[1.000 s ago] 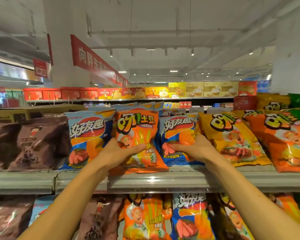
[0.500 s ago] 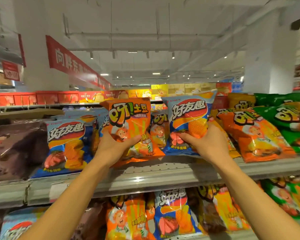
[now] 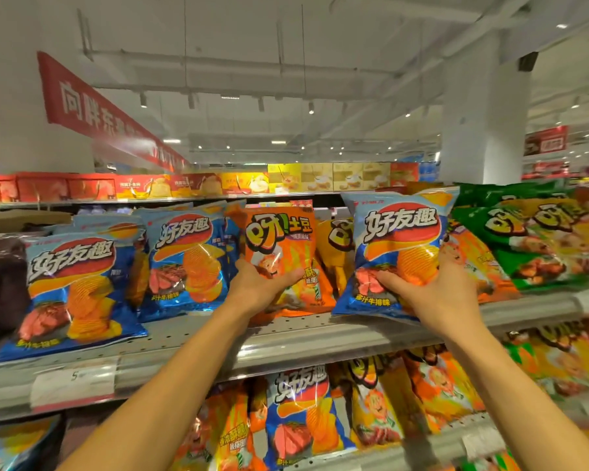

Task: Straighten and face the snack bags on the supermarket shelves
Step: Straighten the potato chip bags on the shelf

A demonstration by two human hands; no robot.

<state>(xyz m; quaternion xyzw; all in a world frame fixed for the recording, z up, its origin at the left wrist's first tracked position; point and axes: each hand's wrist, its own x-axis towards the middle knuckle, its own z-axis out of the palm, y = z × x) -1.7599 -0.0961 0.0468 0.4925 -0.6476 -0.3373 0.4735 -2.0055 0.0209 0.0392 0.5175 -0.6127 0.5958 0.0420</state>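
The left hand (image 3: 259, 290) grips an orange bag (image 3: 283, 253) low down, thumb across the front and fingers curled behind it, and the bag stands up tall on the shelf (image 3: 286, 341) with its picture facing out. The right hand (image 3: 432, 294) grips a blue bag (image 3: 398, 246) the same way, and this bag looks lifted, with its bottom corner hanging just past the front edge of the shelf. The blue bag is over on the right, in front of orange and yellow bags and next to the green bags (image 3: 531, 239), while the other blue bags (image 3: 123, 266) sit well apart on the left. So the blue one may be in the wrong spot, and if it is put down here the row will look mixed up. Both bags are puffy and slippery, so a soft hold could let one slide out and drop to the floor. A hard squeeze could crush the chips inside or crumple the front. If the hand lets go while the corner sticks out, the bag may tip forward off the shelf. Pushing a bag in fast could knock over the bags behind it, and I cannot see how those are standing.
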